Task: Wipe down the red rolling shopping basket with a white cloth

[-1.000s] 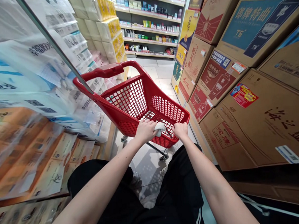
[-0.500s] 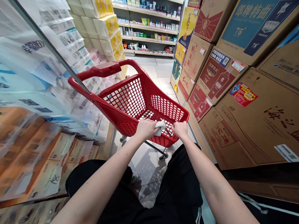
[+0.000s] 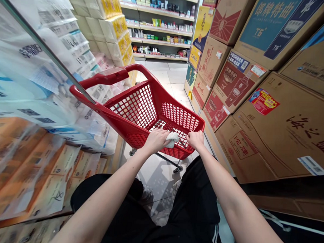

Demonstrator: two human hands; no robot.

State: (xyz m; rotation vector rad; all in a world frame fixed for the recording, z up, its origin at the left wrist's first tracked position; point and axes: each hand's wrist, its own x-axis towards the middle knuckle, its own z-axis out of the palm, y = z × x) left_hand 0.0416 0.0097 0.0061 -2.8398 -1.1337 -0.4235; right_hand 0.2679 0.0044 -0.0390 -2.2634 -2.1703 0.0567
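Observation:
A red plastic shopping cart (image 3: pixel 140 135) stands in front of my legs, its handle toward the upper left. My left hand (image 3: pixel 156 139) is closed at the cart's near edge with a crumpled white cloth (image 3: pixel 172 139) sticking out past the thumb side. Whether those fingers also grip the rim is hidden. On the near right corner of the basket, my right hand (image 3: pixel 195 139) is wrapped round the rim. No goods show inside the basket, whose grid floor is partly covered by my hands.
Wrapped tissue packs (image 3: pixel 61 34) rise in stacks close on the left, with orange packs (image 3: pixel 18 158) below. Cartons (image 3: pixel 258 125) are piled along the right side. Shelves of small goods (image 3: pixel 160 26) stand at the aisle's far end. A slanting metal post (image 3: pixel 44 44) crosses the upper left.
The cart's handle end has shifted slightly to the left. My left hand and the cloth have moved a little left, while my right hand stays at the corner.

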